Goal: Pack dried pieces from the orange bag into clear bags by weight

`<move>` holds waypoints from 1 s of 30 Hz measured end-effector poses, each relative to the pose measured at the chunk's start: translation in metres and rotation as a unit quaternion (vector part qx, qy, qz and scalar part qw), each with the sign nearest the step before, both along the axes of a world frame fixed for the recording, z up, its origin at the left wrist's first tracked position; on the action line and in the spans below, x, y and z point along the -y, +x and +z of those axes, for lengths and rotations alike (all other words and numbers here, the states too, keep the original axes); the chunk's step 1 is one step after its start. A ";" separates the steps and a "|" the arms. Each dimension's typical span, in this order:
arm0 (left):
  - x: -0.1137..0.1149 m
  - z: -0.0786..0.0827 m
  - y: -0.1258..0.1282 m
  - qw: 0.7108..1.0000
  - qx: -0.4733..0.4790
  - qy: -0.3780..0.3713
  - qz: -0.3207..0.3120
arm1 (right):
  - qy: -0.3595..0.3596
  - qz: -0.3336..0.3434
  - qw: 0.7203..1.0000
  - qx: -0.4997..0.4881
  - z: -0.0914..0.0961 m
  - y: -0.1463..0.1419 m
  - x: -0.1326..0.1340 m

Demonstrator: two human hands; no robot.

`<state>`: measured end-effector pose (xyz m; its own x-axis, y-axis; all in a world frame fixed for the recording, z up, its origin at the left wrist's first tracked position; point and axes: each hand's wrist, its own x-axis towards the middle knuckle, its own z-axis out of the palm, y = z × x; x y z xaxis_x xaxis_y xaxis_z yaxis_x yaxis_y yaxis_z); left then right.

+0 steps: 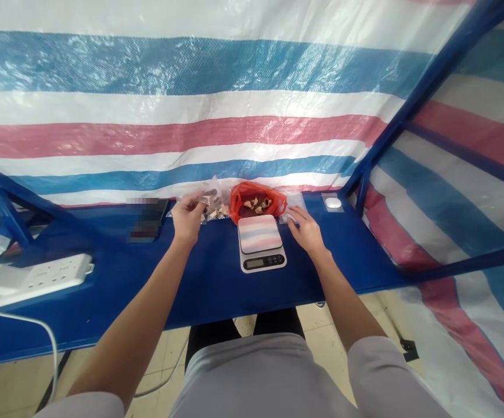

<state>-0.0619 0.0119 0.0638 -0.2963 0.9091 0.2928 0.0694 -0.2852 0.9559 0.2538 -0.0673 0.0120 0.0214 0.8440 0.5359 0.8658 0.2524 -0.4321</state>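
Dried chunks [214,211] fill a clear bag [222,189] by your left hand [186,217], its fingers [196,200] pinched narrow on a dark piece [209,193] at the bag's top. Your right hand [306,230] rests open, fingers [298,216] spread, beside a flat clear bag [293,203]. More chunks [254,203] sit in a red plastic bag [238,200] behind the digital scale [261,241], which has open blue table [208,284] in front, up to the edge; its display [254,263] is unreadable.

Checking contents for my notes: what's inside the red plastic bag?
The red plastic bag holds pale-brown irregular pieces on darker material, too small to identify. Whatever lies beneath them or under the bag's folds is covered.
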 end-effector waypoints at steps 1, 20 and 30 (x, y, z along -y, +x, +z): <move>0.005 0.000 0.004 0.999 0.050 -0.008 -0.015 | 0.004 0.011 1.000 -0.009 0.007 -0.005 0.000; 0.062 -0.011 0.042 0.902 0.308 -0.170 -0.250 | -0.159 0.166 0.855 -0.464 0.026 -0.074 -0.046; 0.055 -0.023 0.035 0.905 0.285 -0.203 -0.244 | -0.189 0.137 0.811 -0.537 0.024 -0.071 -0.042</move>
